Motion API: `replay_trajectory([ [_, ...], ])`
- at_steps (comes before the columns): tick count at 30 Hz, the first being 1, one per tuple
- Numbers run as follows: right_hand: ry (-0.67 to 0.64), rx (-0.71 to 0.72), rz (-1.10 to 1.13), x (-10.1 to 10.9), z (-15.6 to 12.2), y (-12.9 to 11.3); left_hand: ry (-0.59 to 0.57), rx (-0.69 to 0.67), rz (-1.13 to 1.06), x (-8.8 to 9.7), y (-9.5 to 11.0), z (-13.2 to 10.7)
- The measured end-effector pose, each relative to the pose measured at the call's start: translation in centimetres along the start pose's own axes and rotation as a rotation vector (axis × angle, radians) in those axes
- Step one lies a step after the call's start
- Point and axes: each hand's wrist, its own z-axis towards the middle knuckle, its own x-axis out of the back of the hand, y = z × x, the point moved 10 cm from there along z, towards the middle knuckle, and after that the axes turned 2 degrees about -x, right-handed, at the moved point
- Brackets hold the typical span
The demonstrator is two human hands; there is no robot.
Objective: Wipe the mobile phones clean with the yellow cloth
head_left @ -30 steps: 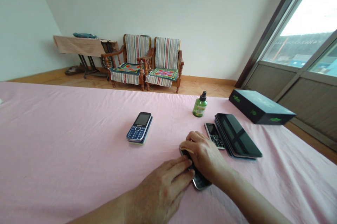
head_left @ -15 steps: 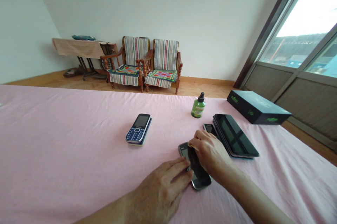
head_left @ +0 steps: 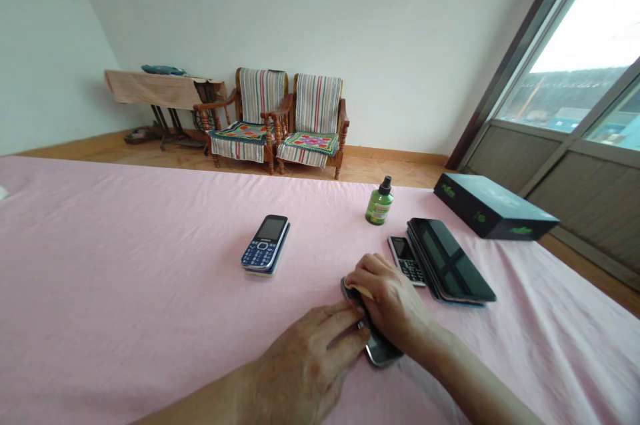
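Observation:
A dark smartphone [head_left: 381,352] lies on the pink cloth close to me, partly covered by both hands. My left hand [head_left: 313,352] holds it by its left edge, fingers fairly straight and pressed against the side and glass. Bent over the upper part of the screen, my right hand [head_left: 387,295] is closed on a small pale yellow cloth [head_left: 361,290], mostly hidden under the fingers. Just beyond the right hand lies a small keypad phone [head_left: 406,258]. To its right is a stack topped by a black tablet [head_left: 453,258].
A blue keypad phone [head_left: 265,245] rests on another flat device at centre left. Farther back stand a green spray bottle [head_left: 379,205] and a black box [head_left: 495,205]. Beyond the pink-covered surface [head_left: 125,265] are two wooden armchairs [head_left: 315,112] against the wall.
My right hand has slid a little left and toward the phone's upper end, showing more of the yellow cloth. More of the small keypad phone is uncovered. My left hand stays on the smartphone.

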Motion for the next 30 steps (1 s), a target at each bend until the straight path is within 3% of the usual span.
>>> replay_trajectory([
  [8,-0.01,-0.041,-0.191,-0.2,0.2,0.0,-0.026,0.02,0.005,-0.1,-0.1,0.1],
  [16,0.011,-0.125,-0.302,1.8,-0.3,2.2,-0.008,-0.007,-0.047,0.4,0.3,0.3],
  [21,0.052,-0.119,-0.161,2.8,-0.4,2.8,0.0,-0.001,-0.047,0.2,0.1,0.2],
  [25,0.001,-0.009,-0.099,1.8,-0.1,1.8,-0.006,-0.003,-0.039,0.3,0.1,0.3],
  [30,-0.027,0.0,-0.096,1.5,0.1,2.2,-0.003,-0.013,-0.029,0.4,0.3,0.4],
])
